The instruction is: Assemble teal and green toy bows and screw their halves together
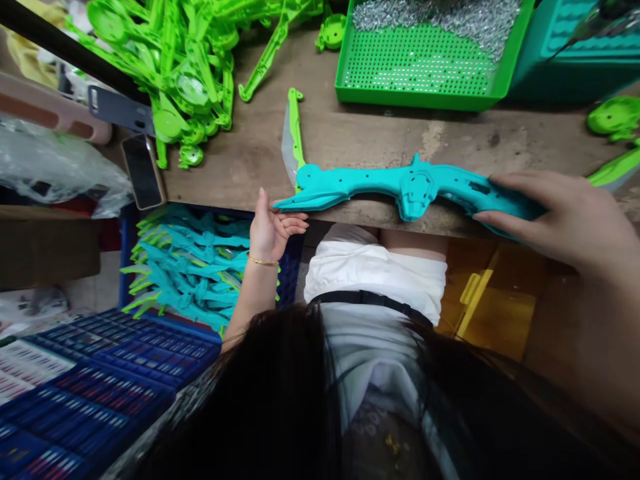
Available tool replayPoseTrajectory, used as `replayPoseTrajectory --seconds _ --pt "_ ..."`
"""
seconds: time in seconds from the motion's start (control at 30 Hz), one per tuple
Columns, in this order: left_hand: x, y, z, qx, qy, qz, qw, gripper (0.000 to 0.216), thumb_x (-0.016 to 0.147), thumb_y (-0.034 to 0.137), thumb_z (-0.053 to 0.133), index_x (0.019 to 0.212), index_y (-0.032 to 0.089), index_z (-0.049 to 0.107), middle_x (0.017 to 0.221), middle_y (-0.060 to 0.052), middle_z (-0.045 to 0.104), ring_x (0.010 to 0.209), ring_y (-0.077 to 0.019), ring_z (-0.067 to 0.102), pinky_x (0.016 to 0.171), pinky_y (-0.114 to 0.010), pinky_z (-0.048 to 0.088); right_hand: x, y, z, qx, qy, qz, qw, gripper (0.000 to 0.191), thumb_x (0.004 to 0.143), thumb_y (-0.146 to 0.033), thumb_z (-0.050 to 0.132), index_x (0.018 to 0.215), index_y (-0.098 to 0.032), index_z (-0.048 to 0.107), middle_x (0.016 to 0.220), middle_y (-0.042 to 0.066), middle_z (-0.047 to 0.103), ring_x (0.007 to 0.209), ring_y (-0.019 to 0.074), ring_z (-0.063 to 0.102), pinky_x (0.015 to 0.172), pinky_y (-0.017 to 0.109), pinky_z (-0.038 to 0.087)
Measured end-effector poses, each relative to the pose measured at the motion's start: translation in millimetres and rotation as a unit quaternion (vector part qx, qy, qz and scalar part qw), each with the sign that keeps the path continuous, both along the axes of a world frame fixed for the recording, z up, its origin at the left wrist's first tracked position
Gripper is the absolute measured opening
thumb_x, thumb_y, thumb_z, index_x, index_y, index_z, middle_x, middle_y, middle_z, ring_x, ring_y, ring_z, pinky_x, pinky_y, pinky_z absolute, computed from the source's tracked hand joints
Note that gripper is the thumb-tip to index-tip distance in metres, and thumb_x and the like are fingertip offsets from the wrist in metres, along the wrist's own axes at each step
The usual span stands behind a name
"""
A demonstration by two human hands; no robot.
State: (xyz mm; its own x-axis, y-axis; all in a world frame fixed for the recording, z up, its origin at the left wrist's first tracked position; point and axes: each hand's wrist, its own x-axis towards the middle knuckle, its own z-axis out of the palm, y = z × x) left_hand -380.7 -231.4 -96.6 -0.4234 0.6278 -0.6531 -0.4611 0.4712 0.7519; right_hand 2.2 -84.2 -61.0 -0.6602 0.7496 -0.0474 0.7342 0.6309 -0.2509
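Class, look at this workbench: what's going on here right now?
A person holds a long teal plastic piece along the near edge of a wooden table. The right hand grips one end; the left hand touches the pointed tip. Green plastic parts are heaped farther back, a phone lies beside them, and a green tray holds small metal bits.

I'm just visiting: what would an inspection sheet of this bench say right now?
Surface: worn, stained wooden table.
Job's things: teal plastic part lying along the near edge, its left end over a lime green strip.
Clutter: heap of lime green parts, phone, green tray with small metal pieces.
Grippers: left hand open, fingertips at the part's left tip; right hand laid over its right end, grip unclear.
Cables: nothing seen.
Surroundings: blue crate of teal parts below the table; teal crate far right.
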Motion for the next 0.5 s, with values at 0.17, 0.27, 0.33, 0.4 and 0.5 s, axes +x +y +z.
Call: replayPoseTrajectory --seconds 0.17,0.27,0.33,0.4,0.5 --pt "0 0 -3.8 0.014 0.001 0.013 1.0 0.065 0.086 0.074 0.034 0.078 0.014 0.059 0.064 -0.009 0.071 0.051 -0.014 0.068 0.046 -0.017 0.053 1 4 -7.7 -0.033 0.022 0.002 0.999 0.06 0.087 -0.06 0.049 0.128 -0.017 0.061 0.123 0.014 0.066 0.114 0.0296 0.061 0.098 0.042 0.048" --pt "0 2 -4.6 0.018 0.004 0.02 1.0 0.064 0.089 0.069 0.03 0.076 0.014 0.059 0.063 -0.009 0.07 0.051 -0.0139 0.067 0.047 -0.018 0.054 0 5 -5.0 -0.069 0.035 -0.025 0.997 0.054 0.089 -0.054 0.053 0.127 -0.018 0.062 0.123 0.013 0.066 0.116 0.0259 0.061 0.1 0.039 0.046" --pt "1 3 -4.7 0.018 0.005 0.021 1.0 0.062 0.092 0.065 0.027 0.074 0.015 0.059 0.062 -0.009 0.07 0.051 -0.0137 0.067 0.046 -0.019 0.055 -2 5 -0.7 -0.09 0.031 -0.051 0.994 0.054 0.087 -0.054 0.057 0.127 -0.018 0.061 0.125 0.012 0.065 0.117 0.0236 0.06 0.1 0.036 0.045" --pt "0 3 -5.2 0.018 0.008 0.021 1.0 0.061 0.094 0.061 0.025 0.071 0.016 0.059 0.062 -0.008 0.069 0.051 -0.0133 0.066 0.045 -0.019 0.055 -4 5 3.9 -0.105 0.018 -0.08 0.991 0.059 0.085 -0.058 0.057 0.128 -0.018 0.061 0.126 0.011 0.065 0.118 0.0218 0.059 0.1 0.034 0.043" --pt "-1 2 -6.4 0.022 0.014 0.017 1.0 0.06 0.094 0.061 0.027 0.071 0.017 0.06 0.064 -0.009 0.069 0.052 -0.0135 0.066 0.045 -0.019 0.055 -7 4 8.4 -0.117 0.001 -0.105 0.988 0.072 0.08 -0.068 0.052 0.129 -0.016 0.06 0.126 0.011 0.065 0.118 0.0211 0.059 0.096 0.032 0.042"
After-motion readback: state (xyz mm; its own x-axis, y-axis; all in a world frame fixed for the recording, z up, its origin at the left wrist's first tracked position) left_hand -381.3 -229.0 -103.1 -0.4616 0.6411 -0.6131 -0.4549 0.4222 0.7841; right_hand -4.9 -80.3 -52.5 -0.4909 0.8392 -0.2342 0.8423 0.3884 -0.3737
